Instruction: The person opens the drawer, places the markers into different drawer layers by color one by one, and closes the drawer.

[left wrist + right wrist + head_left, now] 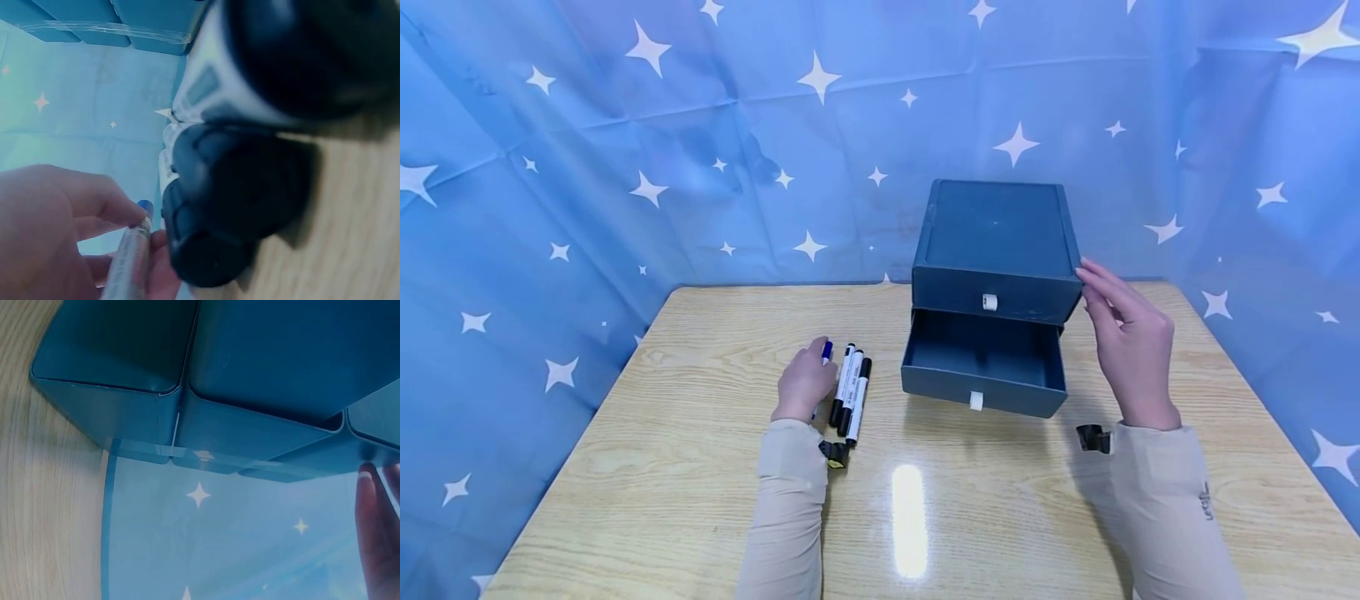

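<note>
On the left of the table, my left hand [805, 382] pinches a white marker with a blue cap [827, 350] between thumb and fingers. The left wrist view shows the grip on the marker [128, 262] more closely. Just right of this hand lie three black-capped white markers [853, 379], side by side. A dark blue drawer cabinet [996, 229] stands at the back right. The drawer [940, 385] below its top one is pulled out, and its visible inside holds nothing. My right hand [1131, 342] touches the cabinet's upper right front edge with extended fingers.
Both cabinet drawers seen from the head have small white pull tabs. A blue cloth with white stars [760, 150] hangs behind and beside the wooden table [662, 467]. A dark wrist device [1093, 438] sits beside the right cuff, another [835, 453] by the left.
</note>
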Motion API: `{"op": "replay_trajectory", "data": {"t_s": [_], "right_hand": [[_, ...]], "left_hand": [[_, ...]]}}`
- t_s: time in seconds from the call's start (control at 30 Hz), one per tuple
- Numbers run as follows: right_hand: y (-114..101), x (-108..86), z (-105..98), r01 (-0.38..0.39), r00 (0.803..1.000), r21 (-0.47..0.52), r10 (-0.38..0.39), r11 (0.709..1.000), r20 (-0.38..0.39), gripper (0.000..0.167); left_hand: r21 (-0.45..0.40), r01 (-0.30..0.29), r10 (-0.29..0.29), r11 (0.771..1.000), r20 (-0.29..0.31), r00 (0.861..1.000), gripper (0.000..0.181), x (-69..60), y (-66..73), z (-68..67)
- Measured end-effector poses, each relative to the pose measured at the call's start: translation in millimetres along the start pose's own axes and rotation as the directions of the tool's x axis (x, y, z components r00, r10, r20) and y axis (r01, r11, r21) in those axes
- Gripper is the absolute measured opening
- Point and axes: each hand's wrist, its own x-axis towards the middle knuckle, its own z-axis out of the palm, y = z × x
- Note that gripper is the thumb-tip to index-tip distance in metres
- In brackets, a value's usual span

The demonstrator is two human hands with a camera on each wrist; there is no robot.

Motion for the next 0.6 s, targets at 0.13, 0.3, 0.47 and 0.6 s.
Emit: {"op": "replay_trajectory", "data": {"t_s": [0.13, 0.3, 0.47, 0.6], "right_hand": [[0.2, 0.1, -0.1, 0.002, 1.000, 0.002, -0.002, 1.000, -0.002, 0.029], [0.1, 0.3, -0.2, 0.005, 1.000, 0.001, -0.005, 1.000, -0.005, 0.029], [0.3, 0.3, -0.3, 0.007, 1.000, 0.006, -0.007, 1.000, -0.009, 0.029], [0.9, -0.1, 0.1, 0.004, 1.000, 0.010, -0.004, 1.000, -0.008, 0.029]], "left_hand": [[-0.006, -0.013, 0.013, 1.000, -0.060, 0.998, 0.044, 0.3, 2.0, -2.1], [-0.051, -0.051, 0.044, 0.997, -0.124, 0.991, 0.042, 0.3, 4.0, -3.3], [-0.099, -0.129, 0.104, 0.987, -0.224, 0.969, 0.038, -2.0, 9.0, -7.2], [-0.136, -0.192, 0.149, 0.972, -0.276, 0.950, 0.036, -4.5, 14.7, -13.2]]}}
